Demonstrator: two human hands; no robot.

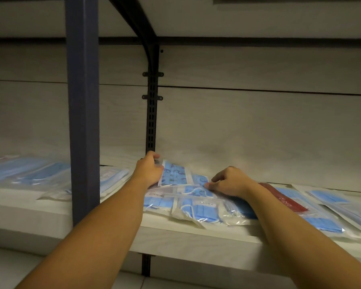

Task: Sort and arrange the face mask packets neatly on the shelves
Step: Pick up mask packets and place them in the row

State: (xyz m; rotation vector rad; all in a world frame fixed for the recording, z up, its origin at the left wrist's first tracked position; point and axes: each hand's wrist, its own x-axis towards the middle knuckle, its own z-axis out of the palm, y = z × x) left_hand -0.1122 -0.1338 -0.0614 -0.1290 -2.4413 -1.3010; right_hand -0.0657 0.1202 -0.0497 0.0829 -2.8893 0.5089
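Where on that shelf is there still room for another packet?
Bare shelf shows along the front edge left of the blue post, before the packets there. The pile under both hands is crowded, as is the right end.

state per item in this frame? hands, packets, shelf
left hand: grips patterned packet's left end
right hand: pinches its right end
patterned packet: sealed, tilted, atop the pile
plain blue packets: sealed, overlapping, overhanging the edge
shelf: packets scattered along it
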